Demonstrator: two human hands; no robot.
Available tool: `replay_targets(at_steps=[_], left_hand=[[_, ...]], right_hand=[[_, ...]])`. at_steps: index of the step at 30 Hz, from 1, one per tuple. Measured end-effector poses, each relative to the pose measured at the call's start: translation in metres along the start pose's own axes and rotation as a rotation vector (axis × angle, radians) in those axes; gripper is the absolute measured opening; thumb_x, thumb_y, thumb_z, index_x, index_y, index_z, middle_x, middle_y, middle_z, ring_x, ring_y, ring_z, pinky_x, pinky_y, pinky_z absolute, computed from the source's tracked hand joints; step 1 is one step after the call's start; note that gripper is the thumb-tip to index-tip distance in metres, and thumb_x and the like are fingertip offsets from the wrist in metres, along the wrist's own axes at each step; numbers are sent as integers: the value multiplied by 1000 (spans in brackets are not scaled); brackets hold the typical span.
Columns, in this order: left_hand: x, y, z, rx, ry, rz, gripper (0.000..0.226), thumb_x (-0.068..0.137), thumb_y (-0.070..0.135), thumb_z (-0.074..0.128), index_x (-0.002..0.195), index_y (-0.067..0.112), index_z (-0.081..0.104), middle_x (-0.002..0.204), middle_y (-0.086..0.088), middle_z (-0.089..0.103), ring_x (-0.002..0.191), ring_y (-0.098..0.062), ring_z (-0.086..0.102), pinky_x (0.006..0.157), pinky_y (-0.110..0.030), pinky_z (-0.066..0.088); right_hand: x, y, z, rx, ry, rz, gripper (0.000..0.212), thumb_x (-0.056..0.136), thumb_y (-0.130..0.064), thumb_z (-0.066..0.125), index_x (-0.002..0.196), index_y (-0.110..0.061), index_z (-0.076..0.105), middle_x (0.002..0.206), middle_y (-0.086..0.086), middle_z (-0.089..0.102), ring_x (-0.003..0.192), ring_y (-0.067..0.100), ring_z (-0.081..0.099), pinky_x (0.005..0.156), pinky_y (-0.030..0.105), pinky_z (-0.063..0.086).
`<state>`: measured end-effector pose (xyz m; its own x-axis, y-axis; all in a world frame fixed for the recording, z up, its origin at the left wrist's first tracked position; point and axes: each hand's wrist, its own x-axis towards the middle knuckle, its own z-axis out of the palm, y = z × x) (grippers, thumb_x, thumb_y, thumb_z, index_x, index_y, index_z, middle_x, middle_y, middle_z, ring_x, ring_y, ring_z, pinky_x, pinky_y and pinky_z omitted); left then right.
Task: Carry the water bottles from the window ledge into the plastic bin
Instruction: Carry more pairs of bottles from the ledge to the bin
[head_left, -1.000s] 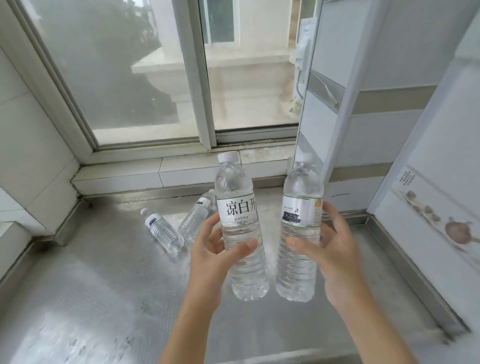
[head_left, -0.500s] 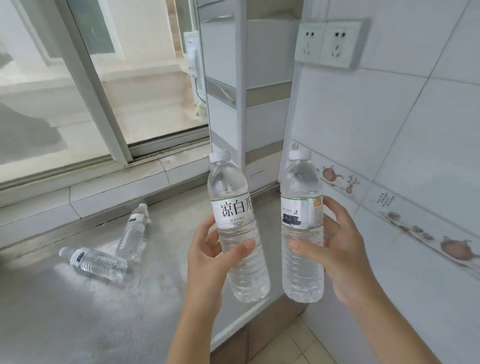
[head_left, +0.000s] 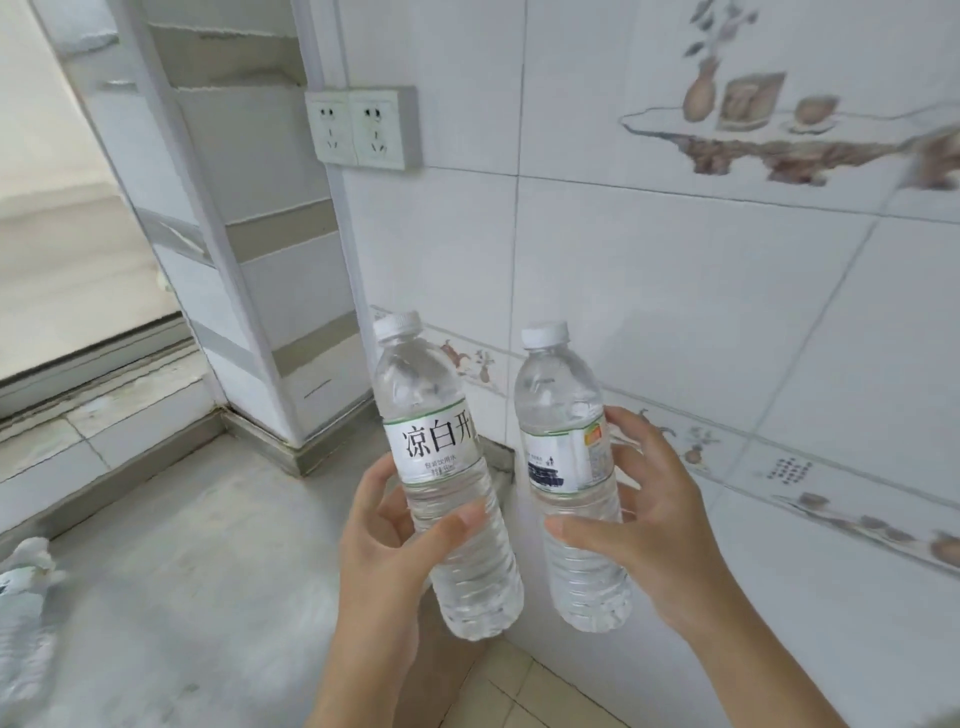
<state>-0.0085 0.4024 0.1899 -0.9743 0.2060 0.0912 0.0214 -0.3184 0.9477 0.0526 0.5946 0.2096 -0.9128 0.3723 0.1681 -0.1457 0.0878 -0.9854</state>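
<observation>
My left hand (head_left: 387, 551) grips a clear water bottle (head_left: 441, 441) with a white label bearing large black characters, held upright with a slight tilt. Beside it, my right hand (head_left: 649, 525) grips a second clear water bottle (head_left: 566, 447) with a white cap and a label showing small print. Both bottles hang in the air over the right end of the grey window ledge (head_left: 182, 545). A blurred bottle (head_left: 23, 613) lies on the ledge at the far left edge. No plastic bin is in view.
A white tiled wall (head_left: 675, 286) with painted decorations stands close on the right. A double wall socket (head_left: 361, 127) sits above the bottles. The window frame (head_left: 218, 260) and sill are at the left. Tan floor tiles (head_left: 519, 691) show below the ledge's edge.
The view has swung further right, away from the window toward the tiled wall. Both hands keep their bottles. The two bottles lying on the ledge have slid to the left edge of view.
</observation>
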Motion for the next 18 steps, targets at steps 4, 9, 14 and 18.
replay_targets(at_steps=[4, 9, 14, 18], left_hand=[[-8, -23, 68, 6, -137, -62, 76, 43, 20, 87, 115, 18, 64, 96, -14, 76, 86, -30, 73, 75, -41, 59], [-37, -59, 155, 41, -262, -117, 78, 41, 22, 88, 116, 20, 65, 100, -13, 77, 94, -31, 72, 85, -46, 56], [-83, -95, 246, 41, -404, -215, 85, 38, 21, 87, 120, 14, 63, 97, -15, 77, 91, -33, 71, 87, -51, 54], [-127, -117, 314, 45, -522, -265, 82, 34, 20, 87, 114, 21, 65, 95, -13, 78, 91, -32, 70, 81, -46, 54]], right_hand=[[-18, 4, -71, -3, 141, 15, 87, 41, -11, 88, 112, -51, 57, 106, -5, 71, 88, 20, 72, 71, 36, 56], [-54, 10, -169, 25, 311, 37, 87, 43, -2, 86, 109, -52, 58, 105, -3, 70, 86, 17, 72, 64, 26, 55], [-109, 8, -270, 11, 466, 37, 88, 45, 2, 86, 112, -48, 58, 113, 0, 67, 89, 18, 72, 65, 26, 55], [-158, 2, -337, -2, 612, 51, 89, 41, -6, 85, 114, -48, 57, 112, 1, 69, 93, 19, 70, 77, 41, 58]])
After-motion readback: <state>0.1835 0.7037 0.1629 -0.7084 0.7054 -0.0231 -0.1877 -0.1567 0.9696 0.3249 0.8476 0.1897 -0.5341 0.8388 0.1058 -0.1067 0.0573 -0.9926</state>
